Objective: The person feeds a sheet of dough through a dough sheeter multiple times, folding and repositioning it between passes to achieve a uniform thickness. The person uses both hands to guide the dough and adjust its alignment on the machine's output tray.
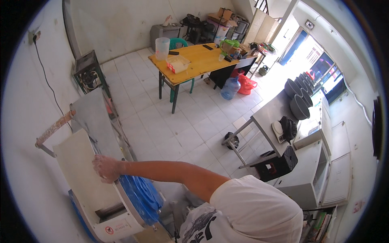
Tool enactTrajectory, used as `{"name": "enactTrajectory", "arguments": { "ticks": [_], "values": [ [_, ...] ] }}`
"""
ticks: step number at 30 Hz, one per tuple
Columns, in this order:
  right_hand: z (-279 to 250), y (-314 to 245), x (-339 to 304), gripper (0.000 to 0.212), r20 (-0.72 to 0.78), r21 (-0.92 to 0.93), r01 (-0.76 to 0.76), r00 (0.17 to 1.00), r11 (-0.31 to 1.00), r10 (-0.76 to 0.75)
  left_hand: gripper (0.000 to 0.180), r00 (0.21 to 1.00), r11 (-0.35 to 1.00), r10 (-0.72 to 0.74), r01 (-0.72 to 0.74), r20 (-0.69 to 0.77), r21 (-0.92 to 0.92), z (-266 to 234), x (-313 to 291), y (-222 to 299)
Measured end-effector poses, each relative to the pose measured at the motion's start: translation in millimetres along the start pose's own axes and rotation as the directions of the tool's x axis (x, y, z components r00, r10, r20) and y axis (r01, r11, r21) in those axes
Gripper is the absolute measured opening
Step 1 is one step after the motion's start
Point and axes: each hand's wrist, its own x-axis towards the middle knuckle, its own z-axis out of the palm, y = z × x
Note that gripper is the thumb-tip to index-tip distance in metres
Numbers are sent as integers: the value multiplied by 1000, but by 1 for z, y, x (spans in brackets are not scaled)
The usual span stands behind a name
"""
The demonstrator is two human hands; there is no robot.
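Observation:
My right hand (107,168), dusted with white powder, rests on the sloping cream panel (81,158) of a machine at the lower left. Its fingers are bent loosely over the surface, with nothing visible in them. Below the hand, a dark slot (111,211) opens in the machine's casing, above a round warning sticker (109,230). Blue plastic sheeting (139,196) is bunched along the side beneath my wrist. A grey metal tray (90,113) extends behind the panel, next to a worn, rusty bar (54,127). My left hand is out of the picture.
A yellow table (198,58) holds a clear bucket (162,48) and a plastic box (177,64). A blue water jug (230,88) and red bag (246,84) are on the floor. At right, a metal table (267,117) carries black bowls (300,107) and a scale (278,130).

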Motion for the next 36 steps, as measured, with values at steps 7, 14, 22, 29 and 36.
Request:
{"name": "enactTrajectory", "arguments": {
  "ticks": [7, 14, 22, 29, 36],
  "values": [
    [3, 0, 2, 23, 43, 7, 8, 999, 1000, -9, 46, 932, 756, -320, 361, 172, -546, 14, -4, 38],
    [-9, 4, -11, 26, 93, -78, -32, 995, 996, 39, 36, 635, -322, -489, 507, 599, -800, 41, -18, 41],
    [-3, 10, 15, 31, 414, -77, -79, 904, 994, 104, 37, 993, 962, -116, 104, -33, -252, -21, 2, 67],
    [-25, -29, 21, 18, 385, -65, -134, 911, 989, 148, 48, 631, 67, -633, 622, 448, -780, -5, -10, 66],
    [-20, -6, 13, 13, 53, -63, 88, 995, 994, -85, 49, 857, 783, -516, 471, -1, -406, -14, -5, 79]
  ]
}}
